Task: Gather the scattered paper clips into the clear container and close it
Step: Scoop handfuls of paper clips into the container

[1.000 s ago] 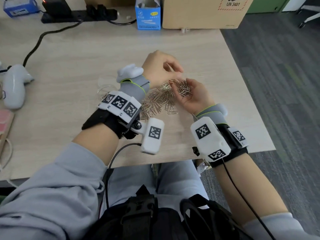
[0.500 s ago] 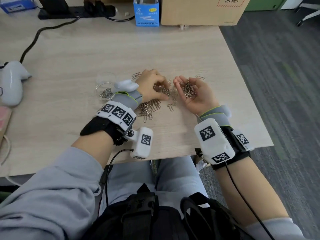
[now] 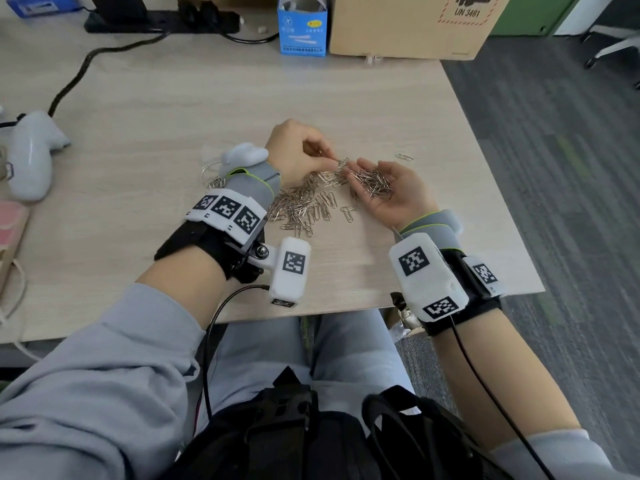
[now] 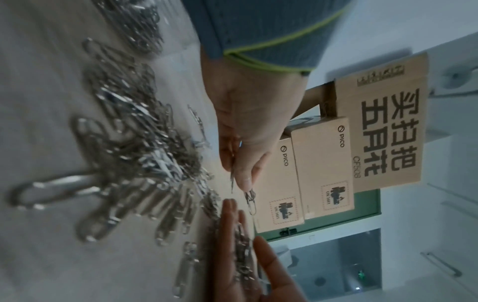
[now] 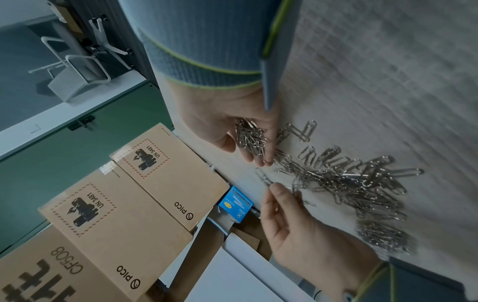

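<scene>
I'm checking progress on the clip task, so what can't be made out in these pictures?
- Clear container: head view, mostly behind the left wrist mount; its fill is unreadable.
- Its lid: not identifiable in any view.
- Pile of paper clips: left wrist view, blurred, uncountable.
- Clips in the right hand: tangled, number unclear.

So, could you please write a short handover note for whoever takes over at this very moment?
Left hand: pinches a few paper clips above the right palm.
Right hand: palm up, cupped, carrying a heap of clips.
Clear container: behind the left wrist, partly hidden, some clips by it; lid not seen.
Done: one handful gathered.
Left: the pile on the table, a stray clip further off, tipping all in, closing.
</scene>
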Motion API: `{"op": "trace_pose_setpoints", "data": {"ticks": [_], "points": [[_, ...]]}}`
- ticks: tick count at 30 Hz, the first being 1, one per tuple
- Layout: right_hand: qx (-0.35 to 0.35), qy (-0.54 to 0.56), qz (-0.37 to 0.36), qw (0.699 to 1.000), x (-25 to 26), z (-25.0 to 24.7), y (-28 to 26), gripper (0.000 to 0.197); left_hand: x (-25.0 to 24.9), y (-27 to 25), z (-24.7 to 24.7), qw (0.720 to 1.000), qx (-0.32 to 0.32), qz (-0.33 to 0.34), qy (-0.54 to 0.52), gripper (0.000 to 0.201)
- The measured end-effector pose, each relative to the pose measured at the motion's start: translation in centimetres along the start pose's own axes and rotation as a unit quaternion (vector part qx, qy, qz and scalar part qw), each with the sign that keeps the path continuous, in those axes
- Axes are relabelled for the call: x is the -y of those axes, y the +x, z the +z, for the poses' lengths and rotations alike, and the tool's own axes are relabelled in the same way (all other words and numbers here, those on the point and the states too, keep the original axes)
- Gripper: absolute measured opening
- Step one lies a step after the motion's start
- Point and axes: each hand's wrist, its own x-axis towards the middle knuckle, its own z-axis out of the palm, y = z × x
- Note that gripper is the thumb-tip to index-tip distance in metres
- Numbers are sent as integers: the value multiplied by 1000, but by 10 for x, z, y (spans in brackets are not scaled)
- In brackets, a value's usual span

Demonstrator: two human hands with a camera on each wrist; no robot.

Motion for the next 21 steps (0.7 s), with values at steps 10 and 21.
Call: {"op": "trace_pose_setpoints", "data": {"ticks": [10,21], "points": [[37,-9,6,999,-9,23,-6,38,-43,11,12,996,74,55,15,12],[30,15,16,999,-10,17,-1,33,-35,-15,-23,993,44,20,111,32]]}}
